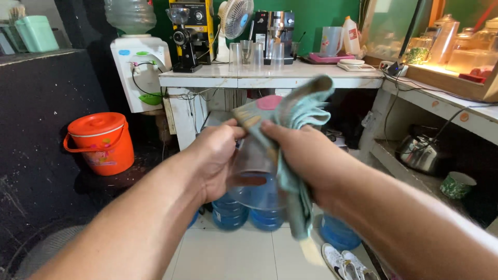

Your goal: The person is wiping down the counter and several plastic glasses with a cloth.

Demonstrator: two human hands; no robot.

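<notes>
A clear plastic cup (254,171) is held in mid-air, well in front of the surface's (270,72) front edge, and it looks empty; blue water jugs (249,210) on the tiled floor show through its wall. The left hand (215,158) reaches in from the lower left with the forearm stretched forward, its fingers clasped around the cup's left side and the thumb up near the rim. The right hand (298,153) comes from the lower right and grips a pale green cloth (290,119), pressing it over the cup's right side and rim; the cloth bunches above both hands and hangs below the right one. On the surface behind stand a row of empty clear glasses (254,54). An orange lidded bucket (101,142) sits at the left.
</notes>
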